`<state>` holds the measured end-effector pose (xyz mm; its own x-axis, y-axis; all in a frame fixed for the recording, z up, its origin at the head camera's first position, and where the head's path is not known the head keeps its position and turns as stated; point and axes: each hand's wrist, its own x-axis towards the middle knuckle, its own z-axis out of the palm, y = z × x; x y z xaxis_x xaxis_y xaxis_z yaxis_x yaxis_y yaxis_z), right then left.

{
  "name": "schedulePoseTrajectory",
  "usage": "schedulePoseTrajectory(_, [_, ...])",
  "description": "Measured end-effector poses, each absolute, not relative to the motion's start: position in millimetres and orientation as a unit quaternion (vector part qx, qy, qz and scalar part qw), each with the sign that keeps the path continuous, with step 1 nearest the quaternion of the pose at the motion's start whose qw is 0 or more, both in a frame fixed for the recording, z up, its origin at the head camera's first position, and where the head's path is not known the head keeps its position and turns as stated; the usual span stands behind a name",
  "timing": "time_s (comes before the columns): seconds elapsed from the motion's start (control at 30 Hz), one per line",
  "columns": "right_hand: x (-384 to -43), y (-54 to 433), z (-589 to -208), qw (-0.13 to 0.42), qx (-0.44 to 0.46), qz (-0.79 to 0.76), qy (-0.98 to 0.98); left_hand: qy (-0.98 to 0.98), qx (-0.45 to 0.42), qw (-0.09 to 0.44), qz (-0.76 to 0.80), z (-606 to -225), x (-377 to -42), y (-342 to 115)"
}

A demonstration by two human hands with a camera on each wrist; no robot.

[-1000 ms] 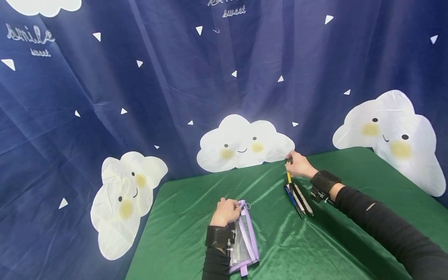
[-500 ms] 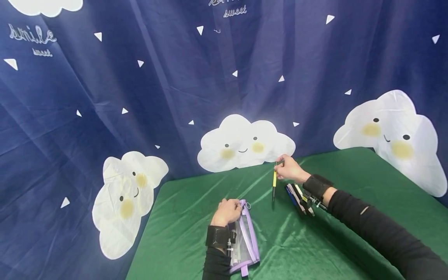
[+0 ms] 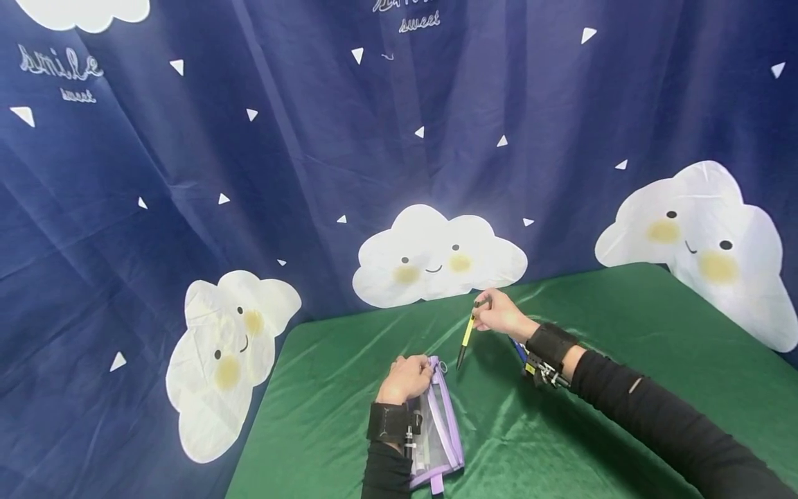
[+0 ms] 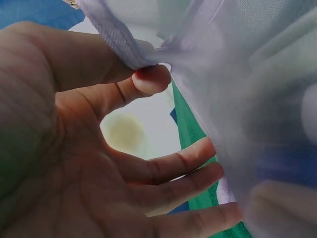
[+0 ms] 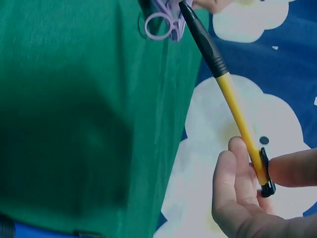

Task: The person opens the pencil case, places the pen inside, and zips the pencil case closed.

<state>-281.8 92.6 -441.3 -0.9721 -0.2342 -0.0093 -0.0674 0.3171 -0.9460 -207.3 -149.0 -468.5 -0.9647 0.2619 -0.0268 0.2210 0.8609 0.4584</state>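
A purple-trimmed mesh pencil case (image 3: 451,424) lies on the green cloth, its zipper end away from the person. My left hand (image 3: 405,380) pinches the case's edge at that end. In the left wrist view the thumb and index finger of that hand (image 4: 89,134) hold the zipper band, while the other fingers extend along the sheer side. Between thumb and fingers, my right hand (image 3: 499,313) pinches a yellow ballpoint pen (image 5: 240,116) near its black clip. The pen's black tip slants down toward the case's ringed end (image 5: 158,26), overlapping it in the right wrist view.
A blue pen (image 3: 519,351) lies on the green cloth (image 3: 337,388) beneath the right wrist, which hides the pens beside it. Behind the table hangs a navy curtain (image 3: 299,138) with cloud prints. Pale slim items (image 3: 426,454) show through the mesh.
My right hand has lifted the yellow pen off the pen pile and carried it left toward the pencil case, tilting its tip down-left. The left hand keeps its place on the case.
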Motion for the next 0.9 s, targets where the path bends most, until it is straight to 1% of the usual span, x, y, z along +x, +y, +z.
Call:
schedulePoseTrajectory(0.23, [-273,79,-451,0.091,-0.106,-0.59,0.796,0.963,0.125,0.048,0.235,-470,-208,-150])
schedulePoseTrajectory(0.5, [-267,64,-460,0.115,-0.093,-0.615,0.775,0.962,0.137,0.051,0.231,-473,-207,-150])
schedulePoseTrajectory(0.9, [-251,48,-461,0.172,-0.09,-0.64,0.743,0.959,0.132,0.061,0.244,-473,-208,-150])
